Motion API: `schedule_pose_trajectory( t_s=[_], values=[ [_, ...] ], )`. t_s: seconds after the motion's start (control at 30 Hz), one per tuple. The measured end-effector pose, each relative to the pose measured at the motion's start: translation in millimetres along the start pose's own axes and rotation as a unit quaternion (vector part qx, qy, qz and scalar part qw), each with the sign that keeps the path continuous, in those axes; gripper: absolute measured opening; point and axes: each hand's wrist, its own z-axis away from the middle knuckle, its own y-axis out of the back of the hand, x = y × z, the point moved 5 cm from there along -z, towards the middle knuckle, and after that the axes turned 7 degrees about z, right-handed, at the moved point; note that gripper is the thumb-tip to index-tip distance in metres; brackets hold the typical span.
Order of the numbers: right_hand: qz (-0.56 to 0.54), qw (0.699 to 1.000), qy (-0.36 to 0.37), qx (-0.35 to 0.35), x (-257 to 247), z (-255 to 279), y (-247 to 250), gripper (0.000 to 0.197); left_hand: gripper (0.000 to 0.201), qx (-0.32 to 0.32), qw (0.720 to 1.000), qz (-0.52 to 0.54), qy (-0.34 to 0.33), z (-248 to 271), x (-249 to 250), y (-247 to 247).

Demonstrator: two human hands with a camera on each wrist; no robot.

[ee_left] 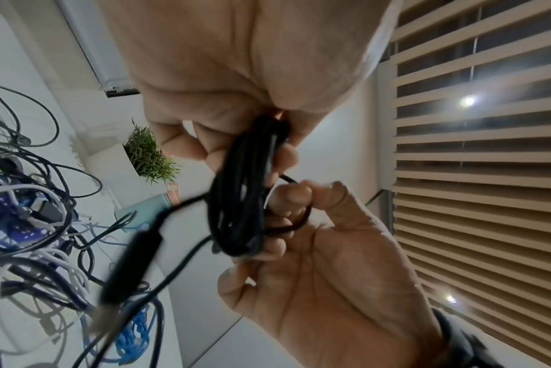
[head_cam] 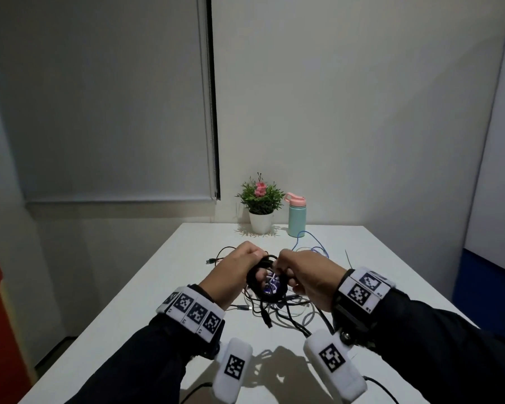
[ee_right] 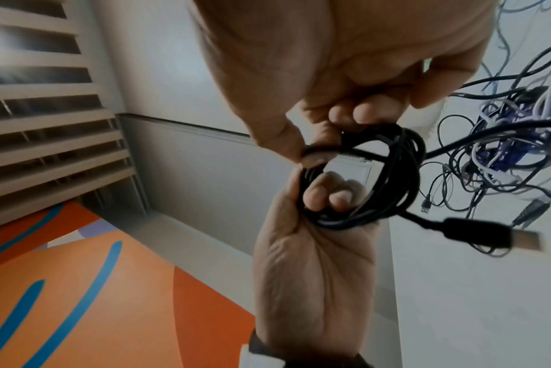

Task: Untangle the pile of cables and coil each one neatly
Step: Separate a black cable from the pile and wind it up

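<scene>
A black coiled cable (head_cam: 264,275) is grasped at frame centre by the left hand (head_cam: 231,271) and right hand (head_cam: 306,275); no brand writing is readable, only wristband markers (head_cam: 362,287).

Both arms are held out in front, in dark sleeves, with white bands of black square marks strapped round the wrists. The left hand (head_cam: 234,268) and the right hand (head_cam: 306,275) are lifted close together, backs up, knuckles almost touching. The left hand's fingers (ee_right: 318,196) are curled through a black cable coil (ee_right: 378,179), and its side is gripped in the palm. A strand at the top of the coil is pinched between the right hand's thumb and fingers (ee_left: 294,199), with the other fingers bent under the coil.
</scene>
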Motion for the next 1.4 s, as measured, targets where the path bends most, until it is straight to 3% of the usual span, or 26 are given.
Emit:
schedule_pose_trajectory(
  t_s=[0.1, 0.2, 0.33, 0.5, 0.6, 0.7, 0.77, 0.83, 1.0, 1.13, 1.2, 1.3, 1.33, 1.4],
  values=[
    [-0.043, 0.998, -0.006, -0.041, -0.8, -2.8, 6.7, 0.027, 0.017, -0.024, 0.999, -0.045, -0.019, -0.1, 2.2, 2.0],
    [0.021, 0.995, 0.048, -0.082, -10.6, 0.5, 10.9, 0.034, 0.020, -0.006, 0.995, -0.085, -0.046, -2.5, 6.6, 4.9],
    [0.058, 0.989, 0.111, -0.080, -21.9, 1.9, 23.0, 0.025, 0.027, 0.003, 0.975, -0.212, -0.074, -8.8, 11.9, 7.1],
    [0.022, 0.986, 0.085, -0.140, -25.6, -0.9, 35.9, 0.020, 0.028, 0.015, 0.943, -0.316, -0.102, -10.5, 13.8, 10.9],
    [0.036, 0.988, 0.091, -0.122, -33.9, -2.6, 55.9, 0.016, 0.025, 0.023, 0.932, -0.347, -0.105, -8.4, 12.0, 16.7],
    [0.197, 0.967, 0.154, -0.044, -46.9, -7.9, 73.6, 0.035, 0.019, 0.029, 0.948, -0.300, -0.100, 0.3, 11.7, 16.4],
    [0.282, 0.936, 0.204, 0.048, -52.7, -14.0, 79.0, 0.033, 0.014, 0.020, 0.968, -0.232, -0.090, 4.7, 13.4, 10.2],
    [0.292, 0.928, 0.213, 0.091, -50.9, -19.1, 79.3, 0.027, 0.012, 0.000, 0.975, -0.197, -0.100, 6.6, 16.2, 1.9],
    [0.322, 0.940, 0.092, -0.057, -0.4, -29.1, 44.8, 0.028, 0.027, -0.021, 0.979, -0.150, -0.134, 6.9, 25.2, -14.9],
    [0.342, 0.934, 0.084, -0.067, 9.6, -27.9, 32.5, 0.027, 0.022, -0.011, 0.980, -0.161, -0.116, 3.3, 23.3, -12.2],
    [0.351, 0.927, 0.125, -0.033, 0.7, -25.4, 33.0, 0.016, 0.016, 0.020, 0.983, -0.154, -0.102, -1.2, 19.7, -3.4],
    [0.307, 0.896, 0.267, 0.177, -30.1, -2.5, 44.1, 0.008, 0.007, 0.075, 0.981, -0.156, -0.091, -7.8, 15.7, 8.9],
    [0.290, 0.881, 0.316, 0.197, -41.4, 8.4, 41.7, 0.014, 0.005, 0.091, 0.979, -0.158, -0.089, -10.0, 13.3, 11.9],
    [0.329, 0.866, 0.355, 0.123, -55.2, 21.1, 25.0, 0.029, 0.003, 0.112, 0.976, -0.169, -0.083, -11.6, 9.2, 13.4]
  ],
)
